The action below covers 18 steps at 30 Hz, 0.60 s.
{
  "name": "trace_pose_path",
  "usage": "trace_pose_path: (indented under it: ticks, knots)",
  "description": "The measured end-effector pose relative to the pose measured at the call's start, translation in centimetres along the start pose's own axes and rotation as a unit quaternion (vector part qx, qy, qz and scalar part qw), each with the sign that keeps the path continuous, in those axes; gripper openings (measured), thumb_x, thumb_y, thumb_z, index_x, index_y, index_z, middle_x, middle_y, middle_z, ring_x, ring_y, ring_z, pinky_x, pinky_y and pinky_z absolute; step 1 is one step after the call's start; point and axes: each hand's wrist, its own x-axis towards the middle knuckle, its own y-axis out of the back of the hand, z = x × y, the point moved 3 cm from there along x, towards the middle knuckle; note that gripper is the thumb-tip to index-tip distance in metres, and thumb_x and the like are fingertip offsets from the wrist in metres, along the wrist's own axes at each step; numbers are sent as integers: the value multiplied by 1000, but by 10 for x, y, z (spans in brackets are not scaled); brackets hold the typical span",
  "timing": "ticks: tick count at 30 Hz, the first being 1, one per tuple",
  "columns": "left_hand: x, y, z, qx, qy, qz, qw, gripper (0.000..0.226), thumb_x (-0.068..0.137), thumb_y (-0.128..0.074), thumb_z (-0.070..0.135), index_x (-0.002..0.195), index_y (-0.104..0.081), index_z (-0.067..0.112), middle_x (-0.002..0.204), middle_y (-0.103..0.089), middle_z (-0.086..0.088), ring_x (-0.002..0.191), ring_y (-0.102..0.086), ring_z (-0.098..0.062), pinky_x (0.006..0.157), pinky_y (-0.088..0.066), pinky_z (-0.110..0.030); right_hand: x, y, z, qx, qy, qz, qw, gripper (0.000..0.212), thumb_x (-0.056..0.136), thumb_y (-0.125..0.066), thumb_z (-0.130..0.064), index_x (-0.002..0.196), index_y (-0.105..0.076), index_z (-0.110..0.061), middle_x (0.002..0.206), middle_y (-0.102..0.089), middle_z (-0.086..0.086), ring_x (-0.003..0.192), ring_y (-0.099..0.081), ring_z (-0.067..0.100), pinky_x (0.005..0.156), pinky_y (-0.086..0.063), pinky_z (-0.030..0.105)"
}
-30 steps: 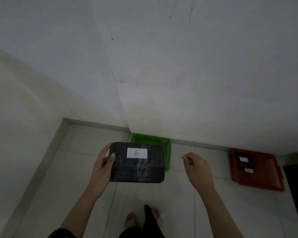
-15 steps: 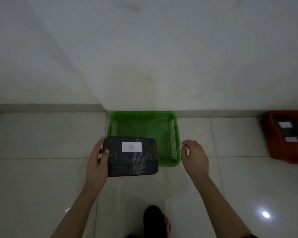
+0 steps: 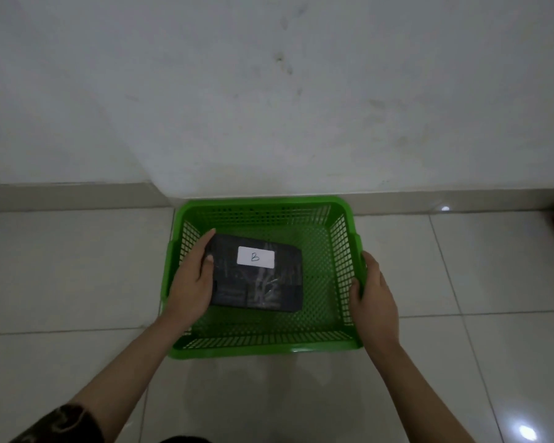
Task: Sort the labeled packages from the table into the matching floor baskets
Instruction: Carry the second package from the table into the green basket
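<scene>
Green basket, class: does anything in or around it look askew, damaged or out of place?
Nothing stands out. The package labelled B sits slightly turned inside the green basket, held by the left hand.

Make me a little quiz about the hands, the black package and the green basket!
1. True or false: the black package is inside the green basket.
2. Which letter is on the package's white label? A) A B) B C) C
3. Fill in: the right hand grips the basket's ____ wall.

Key:
1. True; the left hand holds its left edge, and whether it rests on the bottom cannot be told.
2. B
3. right
</scene>
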Motion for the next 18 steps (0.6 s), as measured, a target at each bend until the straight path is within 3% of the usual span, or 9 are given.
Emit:
trace_pose_path:
  ticks: [3, 6, 10, 15, 18]
  knots:
    - [16, -24, -3, 41, -4, -46, 998, 45, 101, -32, 18, 145, -31, 16, 134, -49, -3, 119, -49, -17, 103, -39, -31, -1, -2, -3, 35, -7, 0, 999, 55, 92, -43, -4, 142, -27, -19, 125, -58, 16, 99, -60, 36, 74, -53, 45]
    - [35, -48, -4, 60, 16, -74, 995, 45, 101, -31, 19, 146, -28, 18, 137, -48, -12, 120, -47, -21, 104, -37, -32, -2, -5, -5, 55, -7, 4, 998, 55, 92, -41, -2, 142, -27, -20, 130, -55, 15, 101, -60, 35, 77, -53, 46]
    - [47, -73, -5, 81, 37, -61, 994, 45, 101, -30, 22, 146, -25, 23, 133, -47, -18, 107, -47, -17, 95, -34, -25, -3, -6, -6, 72, 2, 15, 997, 54, 93, -41, -1, 142, -27, -20, 130, -54, 14, 100, -60, 32, 77, -53, 42]
    - [44, -93, -5, 149, 78, -49, 985, 54, 98, -37, 16, 148, -19, 23, 121, -63, -18, 95, -63, -30, 79, -53, -35, -2, -8, -4, 90, -16, 13, 996, 54, 94, -40, -2, 142, -26, -23, 130, -54, 13, 103, -59, 30, 80, -49, 38]
    - [42, -82, 1, 172, 100, -52, 979, 58, 97, -43, 19, 149, -18, 20, 125, -60, -20, 103, -61, -34, 85, -52, -41, -2, -9, -3, 86, -14, 19, 996, 53, 94, -40, -2, 142, -26, -23, 133, -53, 13, 104, -59, 31, 81, -49, 37]
